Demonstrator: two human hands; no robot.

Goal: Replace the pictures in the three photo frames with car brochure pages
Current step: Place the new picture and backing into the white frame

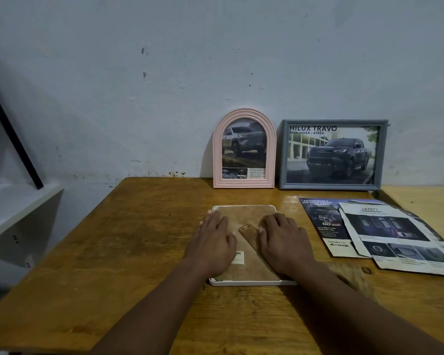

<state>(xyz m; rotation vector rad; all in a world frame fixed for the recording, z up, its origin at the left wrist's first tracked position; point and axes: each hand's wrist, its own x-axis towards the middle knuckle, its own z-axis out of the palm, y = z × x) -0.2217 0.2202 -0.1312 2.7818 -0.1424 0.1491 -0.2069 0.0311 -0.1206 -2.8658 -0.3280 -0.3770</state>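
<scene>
A white photo frame [244,207] lies face down in the middle of the wooden table [139,239], its brown backing board and folded stand up. My left hand [214,243] rests flat on the board's left side, fingers spread. My right hand [283,243] rests flat on its right side, beside the stand. A pink arched frame [244,149] and a grey rectangular frame [332,155] stand against the wall, each showing a pickup truck brochure page. Loose brochure pages [385,234] lie on the table to the right.
A white shelf [16,208] with a black slanted bar [13,139] stands to the left of the table. A lighter second tabletop [420,196] adjoins on the right, behind the brochure pages. The wall runs directly behind the standing frames.
</scene>
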